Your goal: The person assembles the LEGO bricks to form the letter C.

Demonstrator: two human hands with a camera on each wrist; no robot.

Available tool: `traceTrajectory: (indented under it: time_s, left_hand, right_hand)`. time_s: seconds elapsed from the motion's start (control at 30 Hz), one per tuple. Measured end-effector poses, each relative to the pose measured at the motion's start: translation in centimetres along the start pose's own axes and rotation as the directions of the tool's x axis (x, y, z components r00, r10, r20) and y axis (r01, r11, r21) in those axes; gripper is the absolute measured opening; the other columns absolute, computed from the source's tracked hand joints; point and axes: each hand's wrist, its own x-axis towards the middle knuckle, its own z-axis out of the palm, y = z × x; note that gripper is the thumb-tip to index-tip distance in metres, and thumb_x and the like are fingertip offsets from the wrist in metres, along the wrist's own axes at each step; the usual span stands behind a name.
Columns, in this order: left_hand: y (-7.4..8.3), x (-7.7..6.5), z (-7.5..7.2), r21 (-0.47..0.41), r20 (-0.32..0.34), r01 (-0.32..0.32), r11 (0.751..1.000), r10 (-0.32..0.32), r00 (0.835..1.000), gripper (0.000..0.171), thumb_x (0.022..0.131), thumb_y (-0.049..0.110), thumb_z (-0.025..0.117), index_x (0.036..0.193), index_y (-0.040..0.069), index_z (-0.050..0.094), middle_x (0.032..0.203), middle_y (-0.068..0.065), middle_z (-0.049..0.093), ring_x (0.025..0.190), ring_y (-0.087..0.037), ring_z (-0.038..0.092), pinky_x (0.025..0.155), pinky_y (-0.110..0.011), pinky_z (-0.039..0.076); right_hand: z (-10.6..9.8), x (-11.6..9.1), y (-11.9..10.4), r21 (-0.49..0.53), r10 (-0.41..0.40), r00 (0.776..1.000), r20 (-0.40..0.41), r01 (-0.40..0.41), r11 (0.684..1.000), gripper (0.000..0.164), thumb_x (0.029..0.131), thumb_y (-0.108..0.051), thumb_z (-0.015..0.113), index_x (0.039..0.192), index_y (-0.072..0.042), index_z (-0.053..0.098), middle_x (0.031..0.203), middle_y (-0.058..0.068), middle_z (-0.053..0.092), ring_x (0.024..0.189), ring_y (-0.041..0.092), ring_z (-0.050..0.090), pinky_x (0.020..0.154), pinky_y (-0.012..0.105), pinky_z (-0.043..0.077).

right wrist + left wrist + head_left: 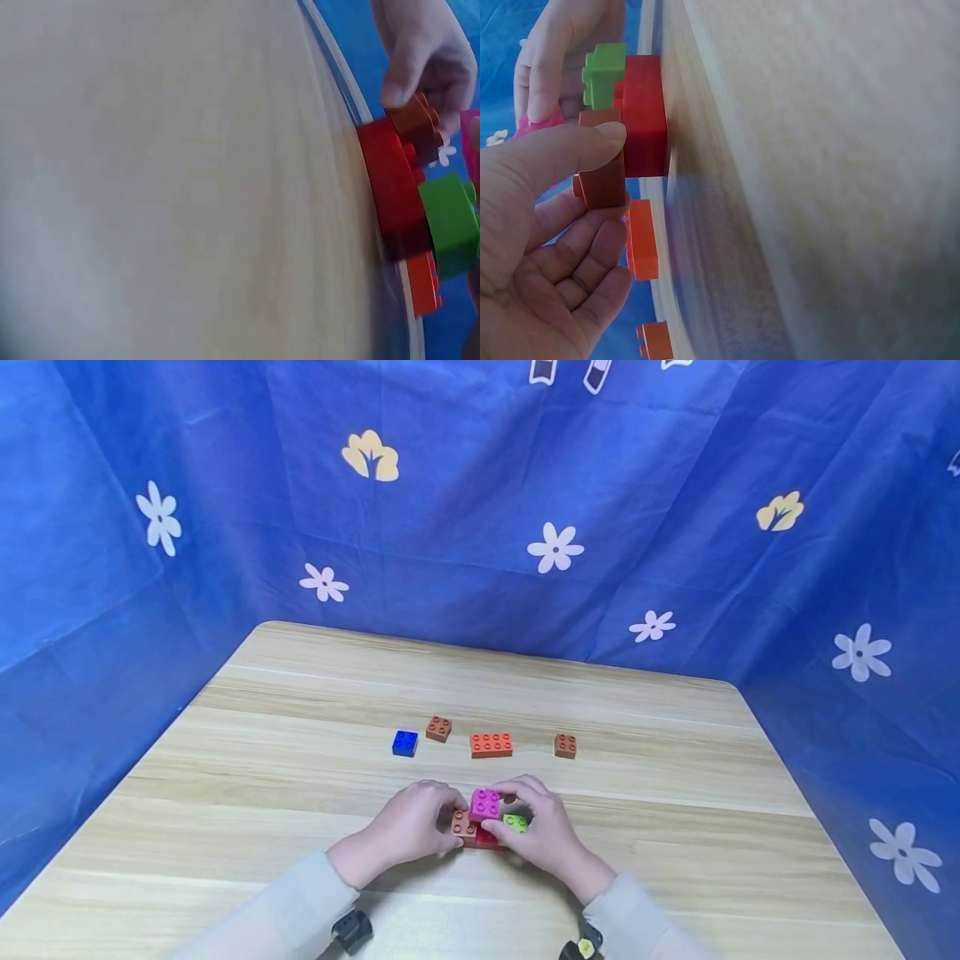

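A long red brick (645, 116) lies on the table in front of the person. On its right end sits a light green brick (515, 822), studs up. At the opposite end, the left hand (411, 822) pinches a square brown brick (463, 825) between thumb and fingers; this brick overhangs the red one's left end in the left wrist view. Above the red brick's middle, the right hand (546, 828) holds a magenta brick (485, 803) by thumb and fingertips, raised over the studs. The right wrist view shows only the edge of the magenta brick.
Farther back on the wooden table (300, 693) lie a blue brick (405, 742), a brown brick (438, 728), a long orange-red brick (491, 745) and another brown brick (566, 746). A blue cloth (465, 510) with flower prints hangs behind and along both sides.
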Motion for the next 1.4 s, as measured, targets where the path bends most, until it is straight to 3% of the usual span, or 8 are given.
traceTrajectory:
  time_s: [0.2,0.4,0.57,0.97,1.27,1.4]
  left_hand:
    - [-0.1,0.0,0.1,-0.015,-0.014,-0.009,1.000,0.009,1.000,0.035,0.060,0.011,0.084,0.091,0.007,0.070,0.082,0.002,0.066,0.079,-0.017,0.060,0.076,-0.036,0.052]
    - [-0.1,0.0,0.2,-0.030,-0.010,-0.008,1.000,0.008,1.000,0.037,0.059,0.011,0.085,0.093,0.006,0.070,0.084,0.002,0.067,0.081,-0.019,0.062,0.078,-0.038,0.052]
    - [-0.1,0.1,0.2,-0.025,-0.003,0.005,1.000,-0.005,1.000,0.040,0.057,0.012,0.086,0.093,0.006,0.069,0.082,0.003,0.066,0.078,-0.018,0.060,0.075,-0.035,0.051]
    - [0.1,0.2,0.0,-0.014,0.014,0.009,1.000,-0.009,1.000,0.038,0.056,0.011,0.086,0.090,0.007,0.069,0.078,0.004,0.063,0.075,-0.017,0.058,0.071,-0.033,0.050]
    - [0.2,0.4,0.0,-0.006,0.012,0.006,1.000,-0.006,1.000,0.036,0.056,0.013,0.086,0.086,0.009,0.068,0.075,0.008,0.060,0.071,-0.013,0.055,0.068,-0.030,0.049]
    - [0.2,0.5,0.0,-0.016,0.012,0.006,1.000,-0.006,1.000,0.038,0.056,0.011,0.086,0.089,0.007,0.068,0.078,0.006,0.062,0.074,-0.015,0.057,0.070,-0.031,0.050]
  right_hand:
    - [0.6,0.3,-0.8,-0.041,-0.061,0.995,0.077,0.064,0.997,0.043,0.073,-0.016,0.082,0.112,-0.012,0.064,0.103,-0.002,0.062,0.086,0.016,0.063,0.077,0.026,0.054]
    - [1.0,0.5,-0.9,-0.088,-0.063,0.991,0.115,0.074,0.993,0.042,0.073,-0.018,0.082,0.110,-0.012,0.065,0.101,-0.005,0.062,0.088,0.015,0.061,0.077,0.023,0.052]
    - [1.1,0.6,-0.9,-0.104,-0.056,0.992,0.117,0.068,0.992,0.041,0.073,-0.019,0.082,0.109,-0.011,0.066,0.098,-0.005,0.062,0.086,0.016,0.061,0.077,0.023,0.052]
    - [0.6,1.4,-2.0,-0.135,0.055,0.981,0.186,-0.030,0.990,0.038,0.073,-0.020,0.082,0.107,-0.013,0.068,0.095,-0.008,0.061,0.086,0.015,0.060,0.078,0.024,0.050]
    - [0.4,1.7,-2.0,-0.152,0.021,0.979,0.202,0.010,0.988,0.038,0.073,-0.021,0.082,0.107,-0.011,0.069,0.095,-0.006,0.062,0.088,0.013,0.059,0.077,0.023,0.050]
    - [0.4,1.6,-1.9,-0.156,0.052,0.977,0.205,-0.020,0.988,0.039,0.072,-0.021,0.083,0.108,-0.012,0.070,0.095,-0.007,0.062,0.087,0.010,0.057,0.077,0.023,0.050]
